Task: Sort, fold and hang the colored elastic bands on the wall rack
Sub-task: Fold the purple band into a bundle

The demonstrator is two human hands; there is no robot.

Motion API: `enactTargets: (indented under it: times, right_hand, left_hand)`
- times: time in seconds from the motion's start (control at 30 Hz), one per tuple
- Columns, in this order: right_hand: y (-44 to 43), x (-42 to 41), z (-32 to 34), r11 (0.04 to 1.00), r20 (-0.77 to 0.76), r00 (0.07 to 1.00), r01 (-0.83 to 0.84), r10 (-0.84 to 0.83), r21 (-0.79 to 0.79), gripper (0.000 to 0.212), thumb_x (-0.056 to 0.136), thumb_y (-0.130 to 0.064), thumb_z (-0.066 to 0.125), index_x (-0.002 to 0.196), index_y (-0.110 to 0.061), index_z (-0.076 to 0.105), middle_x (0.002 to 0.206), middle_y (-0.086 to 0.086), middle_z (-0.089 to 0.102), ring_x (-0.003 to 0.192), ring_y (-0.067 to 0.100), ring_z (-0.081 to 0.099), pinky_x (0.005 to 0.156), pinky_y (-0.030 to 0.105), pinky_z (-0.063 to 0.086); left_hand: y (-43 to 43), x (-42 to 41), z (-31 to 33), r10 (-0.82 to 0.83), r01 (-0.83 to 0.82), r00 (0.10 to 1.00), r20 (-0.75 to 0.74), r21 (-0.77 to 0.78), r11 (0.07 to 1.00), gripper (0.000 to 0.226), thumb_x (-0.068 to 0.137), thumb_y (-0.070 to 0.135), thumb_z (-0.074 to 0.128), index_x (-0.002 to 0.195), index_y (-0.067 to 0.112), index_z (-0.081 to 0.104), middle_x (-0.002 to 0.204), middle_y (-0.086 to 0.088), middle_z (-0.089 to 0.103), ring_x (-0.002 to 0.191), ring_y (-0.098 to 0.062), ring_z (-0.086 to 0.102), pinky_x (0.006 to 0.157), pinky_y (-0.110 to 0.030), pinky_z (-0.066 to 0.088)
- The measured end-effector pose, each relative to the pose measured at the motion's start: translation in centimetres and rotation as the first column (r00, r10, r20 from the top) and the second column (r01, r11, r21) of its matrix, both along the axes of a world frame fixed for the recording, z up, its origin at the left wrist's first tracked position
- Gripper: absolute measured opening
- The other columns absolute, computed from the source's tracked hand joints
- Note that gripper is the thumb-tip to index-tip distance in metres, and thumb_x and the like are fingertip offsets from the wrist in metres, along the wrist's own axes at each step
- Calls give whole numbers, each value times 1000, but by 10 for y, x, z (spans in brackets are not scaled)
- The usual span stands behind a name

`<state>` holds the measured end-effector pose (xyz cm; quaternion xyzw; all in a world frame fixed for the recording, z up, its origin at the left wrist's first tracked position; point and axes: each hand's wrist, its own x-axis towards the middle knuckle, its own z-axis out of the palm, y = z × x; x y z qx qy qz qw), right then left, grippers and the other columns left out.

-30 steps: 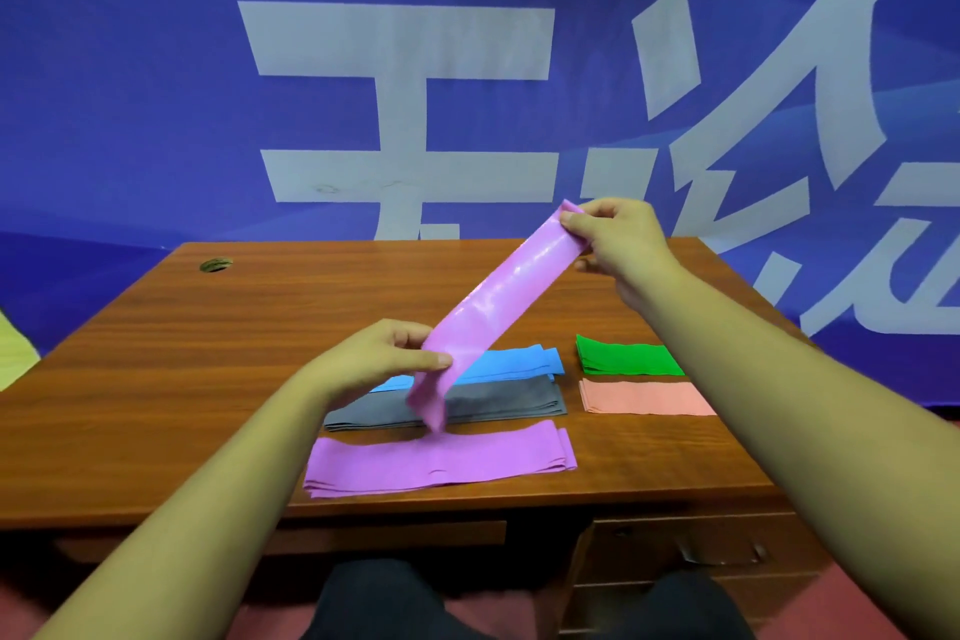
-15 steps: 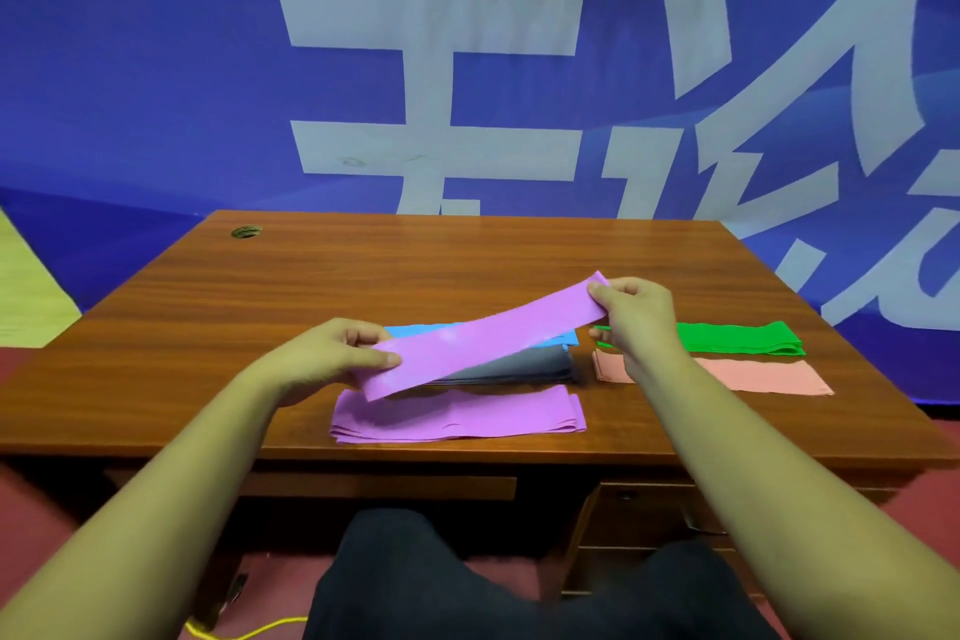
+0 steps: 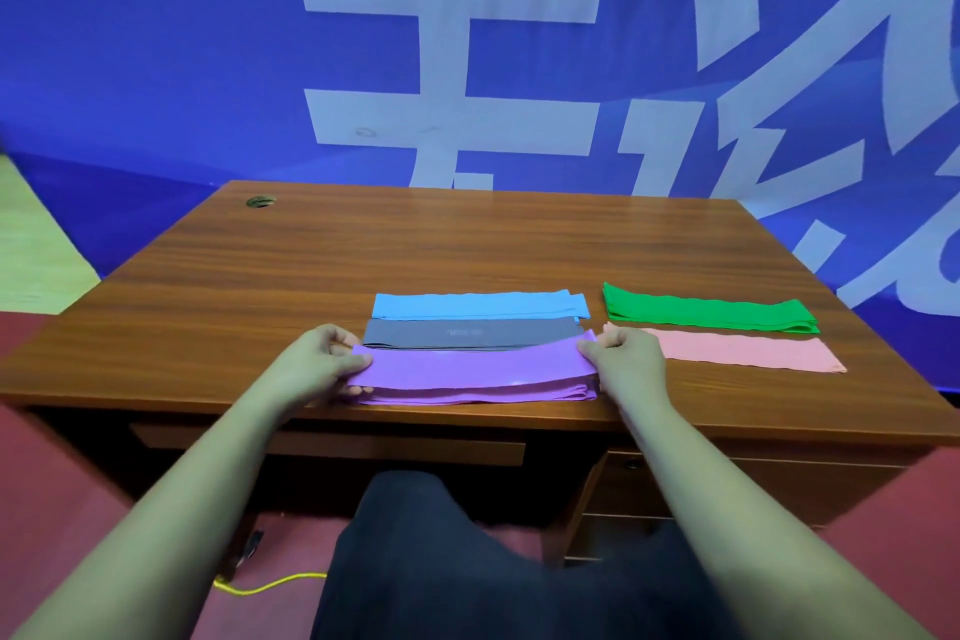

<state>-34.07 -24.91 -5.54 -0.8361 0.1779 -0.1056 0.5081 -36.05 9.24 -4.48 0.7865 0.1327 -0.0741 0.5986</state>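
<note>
A purple band is stretched flat just over the purple stack near the desk's front edge. My left hand pinches its left end and my right hand pinches its right end. Behind it lie a grey stack and a blue stack. To the right lie a green stack and a pink stack. No wall rack is in view.
The wooden desk has a cable hole at its far left corner. A blue banner wall stands right behind it. Drawers sit under the desk's right side, and a yellow cord lies on the red floor.
Both hands have brought the purple band down from a raised, tilted hold to level on top of the purple stack. The view has tilted down and pulled back.
</note>
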Motion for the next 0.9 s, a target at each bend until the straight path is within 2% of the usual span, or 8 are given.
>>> enactTargets:
  times: [0.13,0.23,0.43,0.53,0.6,0.67,0.83,0.9]
  right_hand:
    - [5,-6,-8,988,-27,999,-38,34,-153,24,85,-23,73,69,-8,63,75,5,66,77,23,61,63,30,41]
    - [9,-9,-15,971,-30,999,-48,42,-233,20,86,-27,72,74,-14,62,78,1,65,78,22,59,64,30,40]
    - [12,-14,-27,940,43,998,-30,47,-341,17,87,-29,69,96,-18,59,86,2,65,86,26,60,71,36,48]
    - [17,-15,-30,915,84,993,-42,83,-402,19,89,-27,68,98,-19,53,88,3,64,85,28,59,68,35,46]
    - [18,-17,-35,862,91,987,-73,136,-502,16,90,-25,66,94,-19,52,90,2,59,85,25,58,66,34,46]
    - [17,-18,-43,805,106,980,-72,166,-589,12,90,-24,65,94,-15,58,93,4,53,92,25,55,71,33,46]
    - [19,-15,-42,677,147,978,9,148,-736,11,86,-18,67,89,-7,69,98,8,51,96,26,49,84,37,46]
    - [26,-15,-35,639,191,959,15,207,-769,9,81,-12,65,86,-5,68,101,11,53,97,29,50,84,41,46]
  left_hand:
    - [4,-2,-11,16,-45,994,106,276,960,10,90,6,65,95,3,57,67,-11,70,42,-12,61,42,-17,45]
    - [4,-7,-18,-25,-61,985,172,476,877,7,86,12,68,87,14,62,62,-4,70,45,-10,62,52,-21,46]
    - [2,-7,-35,-31,-144,961,273,597,789,10,82,21,73,89,18,67,83,-1,65,83,-20,63,70,-27,39]
    - [3,-6,-42,-2,-164,969,246,654,738,21,84,31,72,100,20,65,95,-4,62,91,-26,62,77,-33,46]
    - [1,-8,-43,52,-187,977,209,702,687,32,84,40,70,105,19,59,100,-4,61,95,-31,61,80,-40,50]
    - [-1,-7,-41,112,-172,985,131,735,656,35,85,46,67,99,16,57,99,-8,63,97,-35,62,79,-39,49]
    - [-1,-1,-37,86,-81,996,29,714,696,31,89,42,63,77,15,54,95,-16,68,95,-36,62,78,-37,48]
    - [-1,0,-38,76,-75,997,31,713,697,30,90,41,62,78,14,54,95,-16,68,94,-36,62,77,-37,47]
